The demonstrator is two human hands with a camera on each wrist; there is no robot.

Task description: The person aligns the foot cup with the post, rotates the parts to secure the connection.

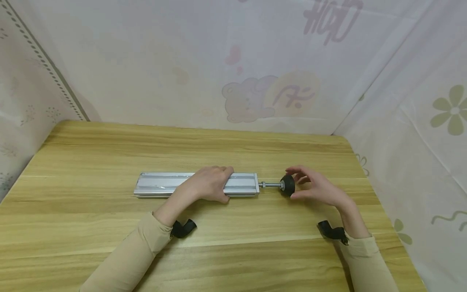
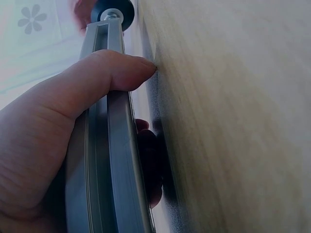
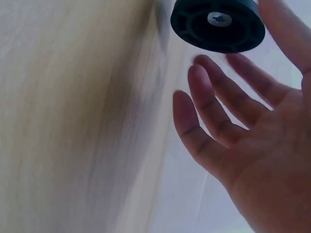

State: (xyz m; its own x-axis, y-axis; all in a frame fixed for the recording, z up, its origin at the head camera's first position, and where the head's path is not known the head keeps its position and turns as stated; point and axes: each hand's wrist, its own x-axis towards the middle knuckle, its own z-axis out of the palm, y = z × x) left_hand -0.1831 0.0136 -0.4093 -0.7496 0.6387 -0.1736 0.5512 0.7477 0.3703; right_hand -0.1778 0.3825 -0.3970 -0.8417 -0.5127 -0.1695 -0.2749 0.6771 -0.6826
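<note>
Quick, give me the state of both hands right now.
Left hand: grips the aluminium rail lying on the table.
Right hand: open, fingers spread beside the black foot, holding nothing.

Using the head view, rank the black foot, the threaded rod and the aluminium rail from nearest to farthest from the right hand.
1. black foot, right beside the right hand fingertips.
2. threaded rod, just left of it.
3. aluminium rail, farthest left, under the left hand.

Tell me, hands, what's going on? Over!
Left hand grips metal bar. Right hand open beside black foot. Nothing in the way.
</note>
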